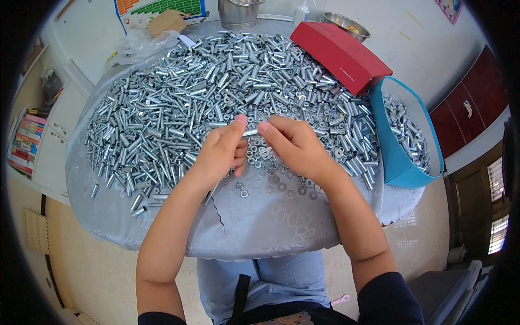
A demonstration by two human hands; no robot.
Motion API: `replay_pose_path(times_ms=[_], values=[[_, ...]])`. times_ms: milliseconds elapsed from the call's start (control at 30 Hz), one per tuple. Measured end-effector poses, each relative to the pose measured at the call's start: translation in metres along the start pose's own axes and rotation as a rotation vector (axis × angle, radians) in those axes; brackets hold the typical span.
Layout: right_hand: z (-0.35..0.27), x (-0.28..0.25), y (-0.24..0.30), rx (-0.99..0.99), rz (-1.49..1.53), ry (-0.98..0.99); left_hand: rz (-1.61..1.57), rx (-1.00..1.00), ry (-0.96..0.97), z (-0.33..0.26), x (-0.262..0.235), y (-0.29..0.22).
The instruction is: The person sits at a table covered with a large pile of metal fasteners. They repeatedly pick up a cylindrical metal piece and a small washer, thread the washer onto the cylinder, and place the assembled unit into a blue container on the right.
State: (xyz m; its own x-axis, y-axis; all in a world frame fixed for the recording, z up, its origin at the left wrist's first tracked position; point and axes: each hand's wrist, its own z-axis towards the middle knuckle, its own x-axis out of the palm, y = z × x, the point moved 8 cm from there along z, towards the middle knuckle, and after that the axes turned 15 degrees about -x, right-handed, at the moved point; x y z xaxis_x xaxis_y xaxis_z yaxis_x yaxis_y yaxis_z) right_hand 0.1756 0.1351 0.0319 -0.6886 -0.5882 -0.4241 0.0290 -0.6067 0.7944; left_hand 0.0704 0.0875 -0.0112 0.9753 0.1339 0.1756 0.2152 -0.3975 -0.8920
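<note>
Between my two hands, just above the pile, a shiny metal sleeve [251, 132] lies almost level. My left hand [223, 145] pinches its left end with the thumb on top and the fingers curled beneath. My right hand [295, 142] grips the other end, thumb pressed on it. Whether a bolt sits inside the sleeve cannot be made out. Around and beyond both hands spreads a big heap of loose metal sleeves and bolts [179, 103]. Washers [279, 187] and nuts [244, 193] lie scattered on the cloth below my hands.
A grey patterned cloth [260, 233] covers the oval table. At the right stands a blue fabric bin [392, 138] full of metal parts, beside a red box [341, 54]. Behind the heap are a metal bucket [238, 15], a metal bowl [346, 26] and a plastic bag [143, 46].
</note>
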Motion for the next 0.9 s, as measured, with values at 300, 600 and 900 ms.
replay_pose_path(times_ms=[300, 600, 900], values=[[0.002, -0.003, 0.024, -0.308, -0.361, 0.025, -0.019, -0.087, 0.026, 0.0, 0.0, 0.003], [0.001, -0.003, 0.03, -0.407, -0.405, 0.036, -0.028, -0.129, 0.028, -0.001, 0.0, 0.005], [0.002, -0.005, 0.035, -0.43, -0.428, 0.035, -0.056, -0.162, 0.005, 0.0, -0.005, 0.008]])
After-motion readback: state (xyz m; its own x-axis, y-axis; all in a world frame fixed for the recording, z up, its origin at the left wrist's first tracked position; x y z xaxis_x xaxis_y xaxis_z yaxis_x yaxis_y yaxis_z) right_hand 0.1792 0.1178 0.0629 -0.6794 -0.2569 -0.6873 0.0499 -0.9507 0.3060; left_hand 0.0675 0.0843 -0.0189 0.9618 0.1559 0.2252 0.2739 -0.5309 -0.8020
